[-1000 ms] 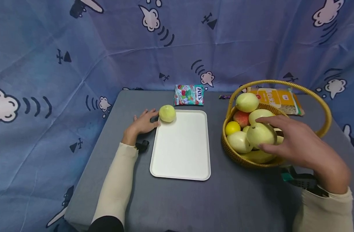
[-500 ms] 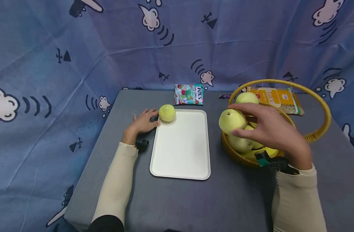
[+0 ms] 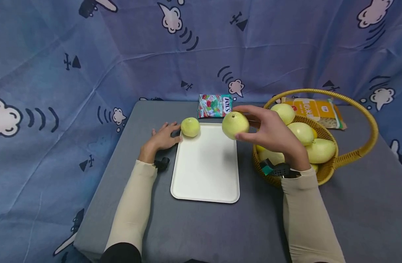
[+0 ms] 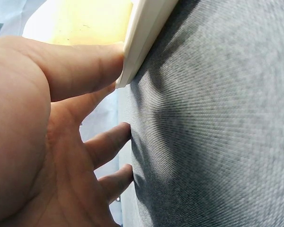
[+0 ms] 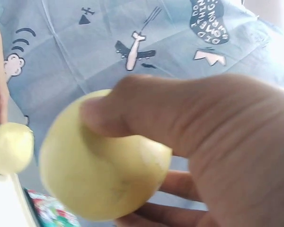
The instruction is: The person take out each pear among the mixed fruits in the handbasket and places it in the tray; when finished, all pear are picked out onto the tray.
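A round pale yellow-green pear is gripped between the thumb and fingers of my right hand. It hangs above the right side of a white tray. In the right wrist view the held pear fills the middle, thumb across its top. On the tray's far left corner sits another pear. Beside that corner, my left hand rests on the table with fingers spread. The left wrist view has its thumb touching the tray's edge.
A yellow wicker basket with a tall arched handle stands at right, holding several pears and yellow fruit. Behind it lies an orange food packet. A green-and-red snack packet lies beyond the tray. A blue patterned cloth hangs behind.
My right hand has carried the pear left, from over the basket to above the tray's right side. The left hand and the pear on the tray have stayed put.
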A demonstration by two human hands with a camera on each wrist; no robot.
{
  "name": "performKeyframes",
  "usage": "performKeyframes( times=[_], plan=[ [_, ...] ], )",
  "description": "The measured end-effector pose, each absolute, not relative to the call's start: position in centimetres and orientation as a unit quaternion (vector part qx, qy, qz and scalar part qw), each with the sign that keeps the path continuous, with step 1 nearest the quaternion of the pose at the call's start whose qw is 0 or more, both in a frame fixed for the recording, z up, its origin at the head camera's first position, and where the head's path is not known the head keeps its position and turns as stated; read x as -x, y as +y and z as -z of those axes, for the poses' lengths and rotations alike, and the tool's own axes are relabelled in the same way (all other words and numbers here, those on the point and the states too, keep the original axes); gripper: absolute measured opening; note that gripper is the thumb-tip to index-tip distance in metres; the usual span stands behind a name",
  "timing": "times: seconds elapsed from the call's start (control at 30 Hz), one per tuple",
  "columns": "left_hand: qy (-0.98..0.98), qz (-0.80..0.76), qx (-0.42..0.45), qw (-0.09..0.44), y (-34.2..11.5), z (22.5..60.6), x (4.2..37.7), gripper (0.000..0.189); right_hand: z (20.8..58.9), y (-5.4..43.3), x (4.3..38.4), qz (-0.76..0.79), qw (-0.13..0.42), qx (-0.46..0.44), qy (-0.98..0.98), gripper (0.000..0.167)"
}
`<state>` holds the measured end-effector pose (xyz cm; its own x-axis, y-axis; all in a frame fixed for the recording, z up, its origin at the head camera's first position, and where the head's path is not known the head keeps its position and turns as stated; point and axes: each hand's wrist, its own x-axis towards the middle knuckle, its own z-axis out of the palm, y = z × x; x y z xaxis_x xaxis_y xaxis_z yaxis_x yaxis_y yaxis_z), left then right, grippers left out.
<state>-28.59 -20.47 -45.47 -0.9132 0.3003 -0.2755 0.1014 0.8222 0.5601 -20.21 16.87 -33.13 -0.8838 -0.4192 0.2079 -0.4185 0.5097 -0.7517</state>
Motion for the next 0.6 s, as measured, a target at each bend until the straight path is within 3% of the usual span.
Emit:
performKeyframes(
  times=[0.6],
  plan=[
    [0.936, -0.281, -0.109, 0.181, -20.5, 45.3, 28.7, 0.069, 39.4, 10.6, 25.1, 0.471, -0.014, 0.166, 0.866, 0.071]
  ],
)
